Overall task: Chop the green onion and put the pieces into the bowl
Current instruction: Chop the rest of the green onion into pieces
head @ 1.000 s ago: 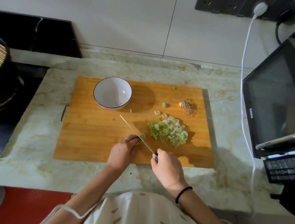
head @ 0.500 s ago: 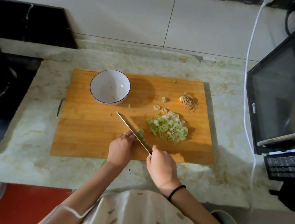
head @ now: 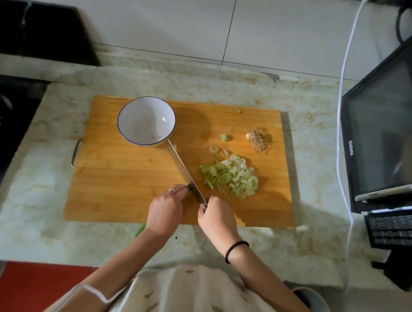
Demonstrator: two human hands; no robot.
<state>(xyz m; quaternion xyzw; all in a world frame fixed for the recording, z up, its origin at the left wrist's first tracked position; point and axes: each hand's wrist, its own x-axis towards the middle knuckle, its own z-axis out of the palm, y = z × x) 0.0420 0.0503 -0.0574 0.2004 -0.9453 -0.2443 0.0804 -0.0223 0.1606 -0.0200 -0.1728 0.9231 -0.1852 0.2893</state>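
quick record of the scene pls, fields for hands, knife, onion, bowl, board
left hand: holds down the green onion, mostly hidden beneath it
right hand: grips the knife by its handle
knife: blade edge-down over the cutting board, tip near the bowl
chopped pieces: piled right of the blade
bowl: on the cutting board, almost empty
root end: on the cutting board, beyond the pile

Room on the left, crowded on the right.
The left half of the cutting board [head: 114,182] is bare. The knife [head: 181,164] runs from the bowl [head: 129,129] edge down to the left hand [head: 164,212] and right hand [head: 216,216]. Right of it lie the chopped pile [head: 231,178] and the root tuft [head: 258,140]. A black oven [head: 389,133] walls the desk's [head: 45,162] right end.
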